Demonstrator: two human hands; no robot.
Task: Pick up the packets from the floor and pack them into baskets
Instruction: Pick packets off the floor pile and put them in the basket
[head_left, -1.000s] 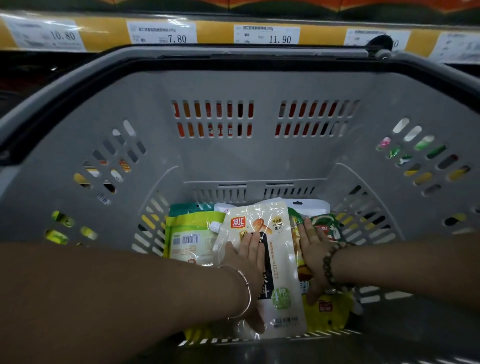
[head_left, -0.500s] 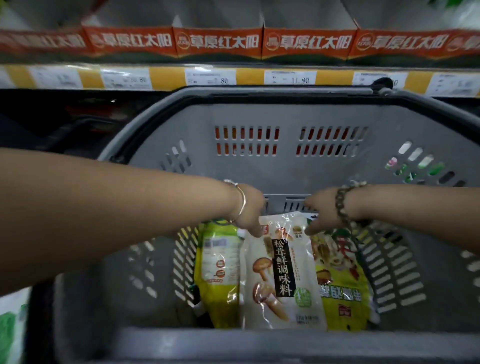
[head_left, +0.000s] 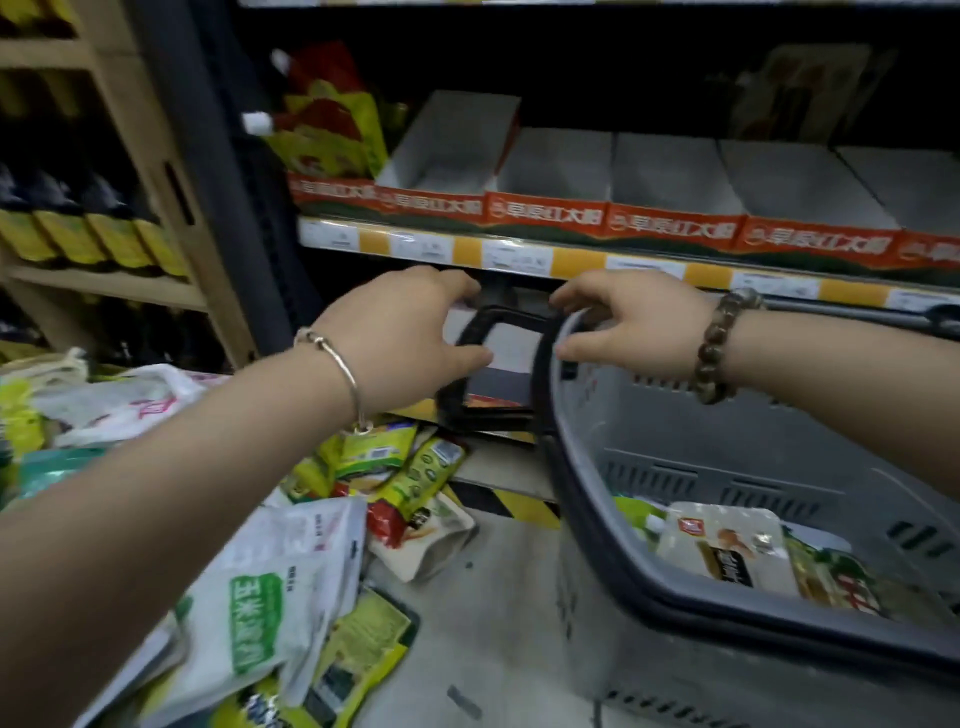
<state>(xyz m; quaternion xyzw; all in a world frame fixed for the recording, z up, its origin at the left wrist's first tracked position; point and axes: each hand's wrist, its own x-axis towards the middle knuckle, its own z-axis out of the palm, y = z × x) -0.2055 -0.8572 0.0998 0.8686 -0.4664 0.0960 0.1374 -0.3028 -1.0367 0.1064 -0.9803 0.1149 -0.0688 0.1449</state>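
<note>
- I have both hands at the looped black plastic handle (head_left: 467, 335) on the left end of the grey slotted plastic basket (head_left: 727, 447), which sits on the floor (head_left: 498, 597) in front of the shelving.
- My left hand (head_left: 410, 332) cups the handle's left corner, fingers above and thumb below. My right hand (head_left: 628, 322) curves the same way where the handle meets the rim. I cannot tell whether either has actually clamped down (the view is smeared).
- Inside the basket lie a white mushroom-printed pouch (head_left: 722, 545) and a yellow-green packet (head_left: 831, 577) beside it.
- Not yet packed, left of the basket: a white-and-green bag (head_left: 270, 597), yellow-green spouted pouches (head_left: 410, 467), and more under my left arm.
- I judge this as repositioning the basket between loads, with packing part done.
- Next I need a firm hold on the handle and a level pull toward the heap. Then one hand is free for the nearest packet.
</note>
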